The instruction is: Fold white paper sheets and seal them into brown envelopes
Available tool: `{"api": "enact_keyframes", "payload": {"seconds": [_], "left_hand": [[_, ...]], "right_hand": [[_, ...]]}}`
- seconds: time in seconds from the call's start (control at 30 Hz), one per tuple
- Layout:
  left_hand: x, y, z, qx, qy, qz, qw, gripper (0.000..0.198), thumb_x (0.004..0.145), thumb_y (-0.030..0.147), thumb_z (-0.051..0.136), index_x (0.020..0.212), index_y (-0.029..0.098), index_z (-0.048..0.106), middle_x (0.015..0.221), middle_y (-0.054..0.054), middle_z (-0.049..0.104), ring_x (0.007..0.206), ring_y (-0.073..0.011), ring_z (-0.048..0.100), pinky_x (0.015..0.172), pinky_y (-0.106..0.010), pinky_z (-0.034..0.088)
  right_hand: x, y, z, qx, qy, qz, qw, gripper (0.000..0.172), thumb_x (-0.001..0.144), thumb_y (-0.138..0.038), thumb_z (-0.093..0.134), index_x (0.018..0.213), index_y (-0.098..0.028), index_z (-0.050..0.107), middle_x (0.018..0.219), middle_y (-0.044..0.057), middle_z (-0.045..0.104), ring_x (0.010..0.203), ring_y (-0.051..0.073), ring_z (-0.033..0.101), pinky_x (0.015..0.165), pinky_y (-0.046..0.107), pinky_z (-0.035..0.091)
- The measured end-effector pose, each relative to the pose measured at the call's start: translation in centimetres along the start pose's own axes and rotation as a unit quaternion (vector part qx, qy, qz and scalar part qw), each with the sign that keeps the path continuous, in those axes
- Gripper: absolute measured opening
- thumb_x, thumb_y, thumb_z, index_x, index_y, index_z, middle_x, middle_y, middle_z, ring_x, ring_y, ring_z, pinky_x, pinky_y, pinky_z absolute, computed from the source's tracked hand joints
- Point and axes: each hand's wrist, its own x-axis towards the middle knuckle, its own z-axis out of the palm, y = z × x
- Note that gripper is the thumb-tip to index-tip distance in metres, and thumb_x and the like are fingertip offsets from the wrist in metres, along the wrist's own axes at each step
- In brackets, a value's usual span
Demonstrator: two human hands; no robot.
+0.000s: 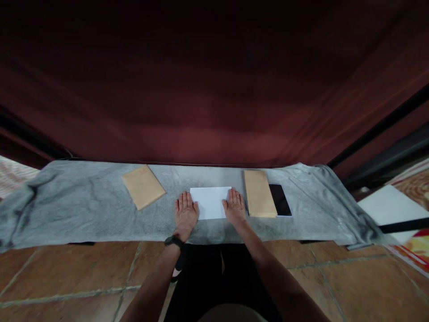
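Observation:
A white sheet of paper (211, 203) lies flat on the grey cloth in front of me, wider than it is deep. My left hand (186, 212) rests palm down at its left edge, fingers stretched forward and the thumb by the paper's side. At the right edge my right hand (235, 206) lies flat too, its thumb and fingers over the paper's border. A stack of brown envelopes (259, 194) is just right of my right hand. Another brown envelope (144, 187) lies tilted farther to the left.
A dark-screened phone (280, 200) lies partly beside the brown stack. The grey cloth (87, 205) covers a long, narrow table and hangs rumpled at both ends. Behind it rises a dark red curtain (214, 138). White sheets (392, 205) are at the far right, and brown floor tiles below.

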Motion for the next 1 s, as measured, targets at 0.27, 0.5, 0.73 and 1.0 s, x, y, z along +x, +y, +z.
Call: {"api": "enact_keyframes", "payload": {"seconds": [0.27, 0.5, 0.73, 1.0], "left_hand": [[0.4, 5.1, 1.1, -0.010, -0.085, 0.148, 0.985, 0.059, 0.096, 0.017, 0.033, 0.154, 0.007, 0.036, 0.160, -0.016, 0.037, 0.153, -0.0258, 0.025, 0.125, -0.047, 0.021], [1.0, 3.6, 1.8, 0.033, -0.068, 0.111, 0.991, 0.058, 0.101, 0.028, 0.029, 0.153, 0.003, 0.036, 0.160, -0.018, 0.036, 0.152, -0.0266, 0.026, 0.124, -0.045, 0.021], [0.7, 1.2, 1.2, 0.044, -0.017, 0.041, 0.998, 0.061, 0.101, 0.035, 0.031, 0.153, 0.002, 0.037, 0.158, -0.020, 0.039, 0.150, -0.0303, 0.031, 0.122, -0.048, 0.024], [-0.9, 0.1, -1.1, -0.078, 0.005, -0.019, 0.997, 0.056, 0.091, 0.026, 0.047, 0.142, 0.002, 0.050, 0.137, -0.022, 0.061, 0.131, -0.0332, 0.054, 0.113, -0.046, 0.039]], "right_hand": [[0.7, -4.4, -0.1, 0.057, -0.045, -0.104, 0.992, 0.053, 0.108, -0.032, 0.026, 0.152, -0.006, 0.041, 0.160, 0.014, 0.038, 0.151, 0.022, 0.030, 0.124, 0.041, 0.024], [0.9, -2.6, 1.1, -0.005, -0.026, -0.089, 0.996, 0.055, 0.106, -0.039, 0.036, 0.153, -0.010, 0.039, 0.161, 0.017, 0.034, 0.150, 0.028, 0.031, 0.123, 0.048, 0.022], [1.1, -1.3, 0.7, -0.034, -0.014, -0.029, 0.999, 0.063, 0.105, -0.045, 0.036, 0.155, -0.006, 0.035, 0.161, 0.019, 0.032, 0.150, 0.030, 0.031, 0.123, 0.047, 0.021], [0.6, -1.0, 0.2, -0.028, -0.033, 0.002, 0.999, 0.065, 0.105, -0.044, 0.032, 0.157, -0.005, 0.028, 0.163, 0.017, 0.028, 0.152, 0.029, 0.026, 0.124, 0.047, 0.014]]}}
